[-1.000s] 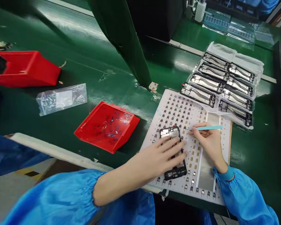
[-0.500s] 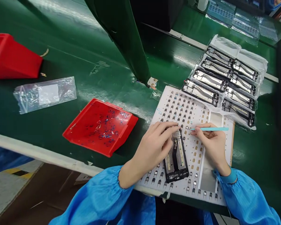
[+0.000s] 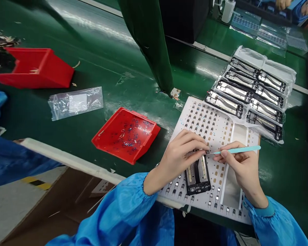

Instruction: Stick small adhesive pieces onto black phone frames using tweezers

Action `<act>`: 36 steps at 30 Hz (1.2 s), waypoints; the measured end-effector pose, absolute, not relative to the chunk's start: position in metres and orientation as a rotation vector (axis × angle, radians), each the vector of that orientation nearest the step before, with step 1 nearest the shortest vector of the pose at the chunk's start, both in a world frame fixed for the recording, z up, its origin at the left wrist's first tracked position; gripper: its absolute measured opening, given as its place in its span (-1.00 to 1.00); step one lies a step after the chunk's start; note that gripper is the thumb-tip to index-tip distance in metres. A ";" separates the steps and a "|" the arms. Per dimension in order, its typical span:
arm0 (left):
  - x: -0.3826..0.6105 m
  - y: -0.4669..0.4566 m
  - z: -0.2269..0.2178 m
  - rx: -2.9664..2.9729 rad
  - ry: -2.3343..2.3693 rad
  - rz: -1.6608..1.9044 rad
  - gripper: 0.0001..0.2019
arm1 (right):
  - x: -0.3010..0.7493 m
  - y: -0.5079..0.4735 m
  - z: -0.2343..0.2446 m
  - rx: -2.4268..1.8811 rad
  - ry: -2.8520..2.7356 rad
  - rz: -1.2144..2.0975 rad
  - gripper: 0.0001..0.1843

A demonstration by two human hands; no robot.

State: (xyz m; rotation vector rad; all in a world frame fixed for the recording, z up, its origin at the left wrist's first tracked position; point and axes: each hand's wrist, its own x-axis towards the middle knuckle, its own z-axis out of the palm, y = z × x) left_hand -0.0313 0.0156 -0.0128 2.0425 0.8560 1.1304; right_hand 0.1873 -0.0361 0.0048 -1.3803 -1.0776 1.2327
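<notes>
My right hand (image 3: pixel 240 164) holds turquoise tweezers (image 3: pixel 243 149) in a pinch, their thin metal tip pointing left. At that tip, a small dark component (image 3: pixel 207 152) sits between the thumb and fingertips of my left hand (image 3: pixel 183 155). Beneath my left hand lies a black phone frame (image 3: pixel 198 174) with metal plates and a dark strip down its middle; its upper end is partly hidden by the fingers. The frame rests on a white board (image 3: pixel 169 196) set with rows of small metal components, some of its slots showing bare.
Several phone frames (image 3: pixel 233 90) lie in a white tray (image 3: pixel 281 70) at the back right. A red bin (image 3: pixel 125 136) with small blue bits stands left, beyond it a clear bag (image 3: pixel 77 102) and another red bin (image 3: pixel 48 68). A green-covered post (image 3: pixel 154 51) rises behind. A co-worker's sleeve (image 3: pixel 5 160) shows at left.
The tweezers and my right hand have lifted off the board with the small component, and my left fingertips have closed on it. The view has shifted left.
</notes>
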 end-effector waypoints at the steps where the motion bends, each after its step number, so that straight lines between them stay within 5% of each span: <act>1: -0.032 0.014 -0.013 2.016 0.870 1.130 -0.89 | 0.185 -0.037 0.006 -1.369 -1.090 1.220 -0.80; 12: -0.044 -0.010 -0.002 1.670 1.105 1.079 -0.89 | 0.155 -0.035 0.002 -1.354 -1.161 0.862 -0.93; 19: -0.129 -0.013 0.020 2.035 1.641 1.023 -0.80 | 0.167 0.002 -0.023 -1.406 -1.176 1.197 -0.75; 25: -0.158 0.003 0.004 2.101 1.885 0.880 -0.80 | 0.166 0.006 -0.033 -1.414 -1.171 1.270 -0.79; 31: -0.137 0.004 -0.001 2.501 1.530 1.171 -0.72 | 0.166 0.007 -0.031 -1.439 -1.197 1.280 -0.86; 36: -0.096 0.006 -0.009 2.613 1.054 0.993 -0.71 | 0.165 0.009 -0.029 -1.464 -1.211 1.265 -0.86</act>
